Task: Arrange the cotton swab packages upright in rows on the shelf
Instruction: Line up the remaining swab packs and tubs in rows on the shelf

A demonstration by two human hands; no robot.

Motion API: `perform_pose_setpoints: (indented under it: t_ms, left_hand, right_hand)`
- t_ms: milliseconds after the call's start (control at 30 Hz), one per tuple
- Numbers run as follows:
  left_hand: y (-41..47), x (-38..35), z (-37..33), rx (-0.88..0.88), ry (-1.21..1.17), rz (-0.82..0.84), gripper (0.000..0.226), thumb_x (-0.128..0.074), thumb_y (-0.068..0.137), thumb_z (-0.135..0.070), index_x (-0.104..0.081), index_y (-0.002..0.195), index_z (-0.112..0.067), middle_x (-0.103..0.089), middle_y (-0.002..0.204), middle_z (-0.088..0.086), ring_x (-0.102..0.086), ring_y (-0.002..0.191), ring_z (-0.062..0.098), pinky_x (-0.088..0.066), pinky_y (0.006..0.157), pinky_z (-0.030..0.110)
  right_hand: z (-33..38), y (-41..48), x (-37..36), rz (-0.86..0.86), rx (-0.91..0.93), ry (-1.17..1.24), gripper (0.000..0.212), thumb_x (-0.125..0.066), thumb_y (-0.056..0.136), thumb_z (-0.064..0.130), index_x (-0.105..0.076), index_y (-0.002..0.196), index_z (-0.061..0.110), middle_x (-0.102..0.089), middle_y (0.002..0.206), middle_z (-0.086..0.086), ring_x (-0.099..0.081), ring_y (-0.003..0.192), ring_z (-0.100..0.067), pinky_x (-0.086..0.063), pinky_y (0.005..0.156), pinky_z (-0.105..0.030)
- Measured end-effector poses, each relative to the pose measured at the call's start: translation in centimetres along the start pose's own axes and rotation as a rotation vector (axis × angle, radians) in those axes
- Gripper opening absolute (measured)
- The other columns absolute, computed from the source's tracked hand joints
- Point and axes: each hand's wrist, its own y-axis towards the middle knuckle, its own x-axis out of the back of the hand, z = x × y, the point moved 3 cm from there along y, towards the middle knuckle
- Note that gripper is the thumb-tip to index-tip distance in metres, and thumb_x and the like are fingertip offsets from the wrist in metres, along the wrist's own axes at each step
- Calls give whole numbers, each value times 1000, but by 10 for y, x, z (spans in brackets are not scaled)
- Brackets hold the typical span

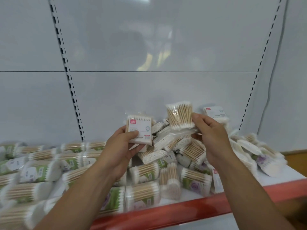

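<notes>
My left hand [122,146] grips a white-labelled cotton swab package [140,128], held upright above the shelf. My right hand [211,135] pinches a clear package of wooden swabs [180,116] by its lower edge, raised over a loose pile of packages [171,146]. One white-labelled package [216,114] stands against the back wall behind my right hand. Green-labelled packages [41,170] lie on their sides in rough rows across the left of the shelf.
The white shelf has a red front edge [191,208]. Slotted uprights [69,83] run up the pale back panel. More flat packages [259,153] lie heaped at the right end of the shelf.
</notes>
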Motion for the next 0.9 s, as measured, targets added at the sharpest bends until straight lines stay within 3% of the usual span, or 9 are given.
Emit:
perform_pose_setpoints:
  t_ms: [233,367,433,500,567,633,733,800,900]
  left_hand:
    - [-3,-28,7,1,-44,51,27,-49,101,-7,-59,126,-9,-71,119,10,-69,108,24,-57,80,29]
    - [-3,-35,10,-18,9,143,41,-59,97,-33,-60,130,-8,-71,122,11,-66,117,29,-54,95,39]
    - [-5,-37,11,-58,64,169,48,-70,89,-32,-59,131,-12,-72,119,8,-67,114,29,-50,103,48]
    - [-5,-36,12,-86,132,139,48,-76,86,-26,-58,129,-19,-74,115,3,-70,107,25,-52,98,51]
    - [-5,-31,10,-106,155,88,42,-74,87,-21,-59,126,-22,-75,110,2,-74,94,22,-59,78,45]
    - [-5,-25,4,-121,127,45,37,-71,89,-16,-59,124,-19,-76,105,2,-75,81,19,-61,62,37]
    - [-7,-16,-4,-135,70,8,34,-67,92,-12,-58,124,-14,-75,105,6,-74,70,14,-57,48,30]
    - [-7,-10,-6,-152,75,-5,34,-67,92,-12,-59,125,-12,-73,112,7,-74,72,11,-55,49,25]
    - [-6,-4,-7,-170,78,-16,30,-69,90,-11,-61,119,-16,-74,110,4,-74,82,8,-56,65,25]
  right_hand:
    - [-3,-15,-21,-32,75,26,13,-63,94,32,-72,101,26,-71,88,19,-62,70,7,-49,58,-16]
    - [-9,-21,-35,57,41,-41,16,-62,95,32,-74,99,22,-73,87,8,-63,64,-2,-53,59,-22]
    - [-14,-25,-40,78,64,-94,16,-62,95,33,-74,99,23,-73,88,3,-66,66,-9,-55,63,-26]
    - [-16,-25,-42,92,74,-117,14,-62,94,33,-74,97,26,-73,88,6,-68,71,-11,-57,66,-29]
    - [-15,-21,-38,87,93,-163,11,-63,93,33,-74,94,30,-73,88,10,-68,78,-7,-57,73,-32]
    - [-11,-16,-29,38,206,-348,9,-63,93,30,-71,96,32,-70,92,17,-64,88,-1,-52,81,-28]
    - [-11,-10,-24,116,422,-856,33,-61,91,18,-63,122,30,-60,120,16,-48,118,-9,-39,100,-27]
    - [-15,-7,-29,249,444,-1063,46,-58,91,16,-54,135,28,-53,136,10,-38,129,-14,-30,108,-30]
    - [-17,-6,-37,341,447,-1176,47,-56,94,16,-52,139,30,-49,143,10,-38,132,-17,-29,109,-32]
